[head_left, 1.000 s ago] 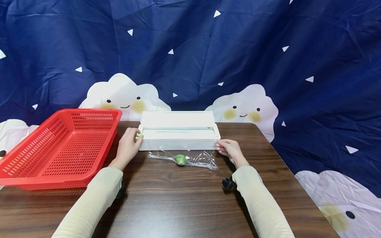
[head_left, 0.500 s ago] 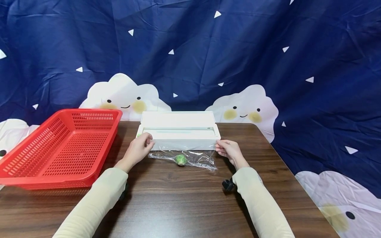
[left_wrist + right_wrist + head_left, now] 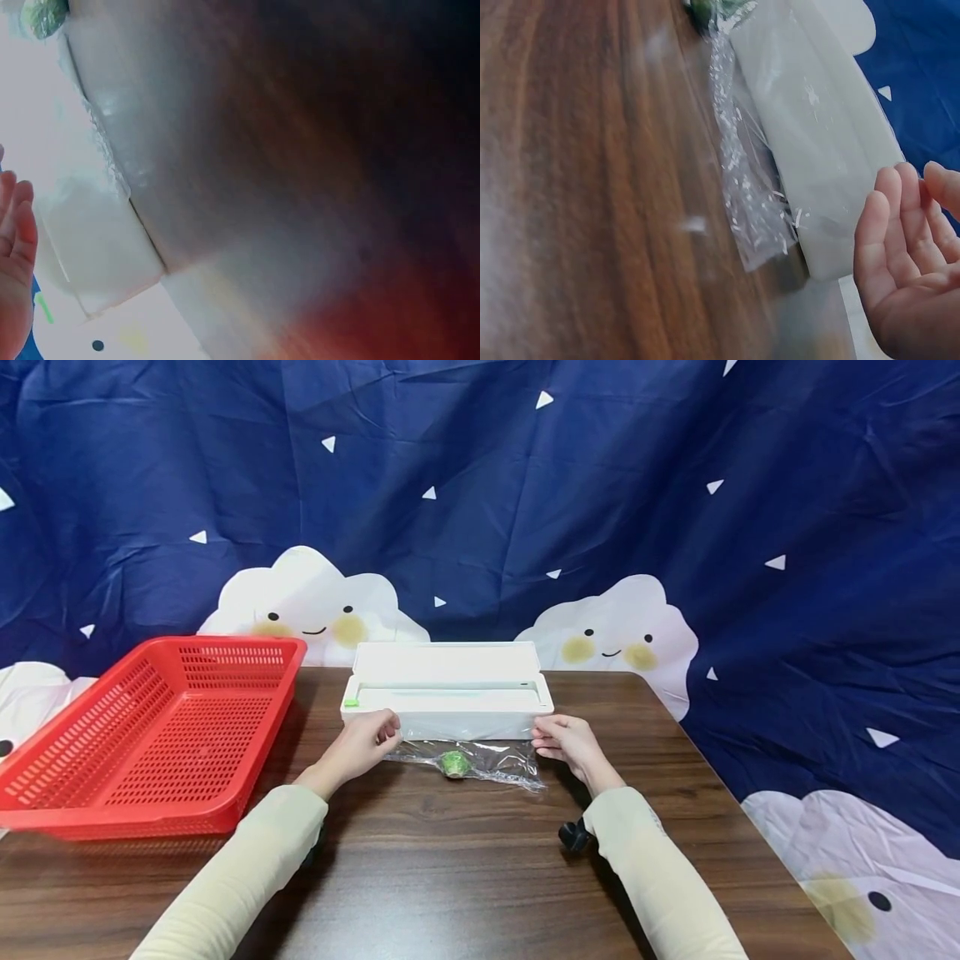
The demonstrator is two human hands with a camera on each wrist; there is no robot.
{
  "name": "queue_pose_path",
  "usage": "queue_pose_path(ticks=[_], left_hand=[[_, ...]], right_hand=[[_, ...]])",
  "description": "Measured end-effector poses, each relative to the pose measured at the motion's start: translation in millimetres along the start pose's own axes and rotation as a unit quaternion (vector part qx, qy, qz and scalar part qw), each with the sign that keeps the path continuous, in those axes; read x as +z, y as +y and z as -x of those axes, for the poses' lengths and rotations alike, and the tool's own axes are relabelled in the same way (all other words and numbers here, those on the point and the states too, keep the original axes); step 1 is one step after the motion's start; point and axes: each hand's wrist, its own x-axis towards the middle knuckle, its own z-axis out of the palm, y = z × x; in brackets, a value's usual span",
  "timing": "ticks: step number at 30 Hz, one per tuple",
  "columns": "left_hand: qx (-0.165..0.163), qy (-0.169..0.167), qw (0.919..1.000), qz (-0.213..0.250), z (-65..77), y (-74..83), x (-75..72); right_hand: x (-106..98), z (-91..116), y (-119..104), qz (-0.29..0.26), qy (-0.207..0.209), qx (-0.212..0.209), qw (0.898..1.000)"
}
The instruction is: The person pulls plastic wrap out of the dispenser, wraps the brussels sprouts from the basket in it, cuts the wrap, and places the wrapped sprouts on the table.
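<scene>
Head: left hand [image 3: 362, 747] curled by plastic wrap [image 3: 504, 755]; cannot tell if pinching. Right hand [image 3: 568, 743] seems to pinch other edge, maybe holding wrap flat. Green vegetable [image 3: 453, 764] touches wrap, between hands' fingers. White wrap box [image 3: 450, 721] just past fingertips, lid [image 3: 448, 662] up, likely letting wrap out.

Left wrist: fingertips near box.

Right wrist: fingertips, thumb close together.

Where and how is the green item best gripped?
Probably by the sides of the green item, through the clear film, from above and the near side: it is compact and rounded, with the white box close behind and table in front.
</scene>
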Motion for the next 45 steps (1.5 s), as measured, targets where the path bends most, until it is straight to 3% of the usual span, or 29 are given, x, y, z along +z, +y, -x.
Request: queue_pose_path(ticks=[6,11,19,24,30,36,45], left_hand=[[0.038,-0.05,0.9979,0.018,0.6,4.7,5.7],[0.043,-0.094,0.9945,0.018,1.4,10.5,8.8],[0.075,-0.112,0.9907,-0.018,-1.0,14.7,15.7],[0.085,-0.124,0.9876,-0.045,-2.4,19.3,20.1],[0.091,-0.13,0.9848,-0.071,-4.3,21.3,26.7],[0.08,-0.14,0.9839,-0.078,-6.5,22.3,31.3],[0.08,-0.148,0.9824,-0.081,-7.6,29.0,34.3]], right_hand=[[11.8,4.7,0.5,-0.002,-0.031,-0.013,0.999],[22.5,7.5,1.3,-0.005,-0.062,-0.02,0.998],[37.7,7.5,6.2,0.026,-0.097,-0.033,0.994],[47.8,8.6,10.9,0.089,-0.11,-0.039,0.989],[58.4,10.6,17.0,0.189,-0.131,-0.057,0.972],[65.2,11.2,20.4,0.241,-0.157,-0.094,0.953],[67.9,6.9,21.1,0.346,-0.205,-0.149,0.904]])
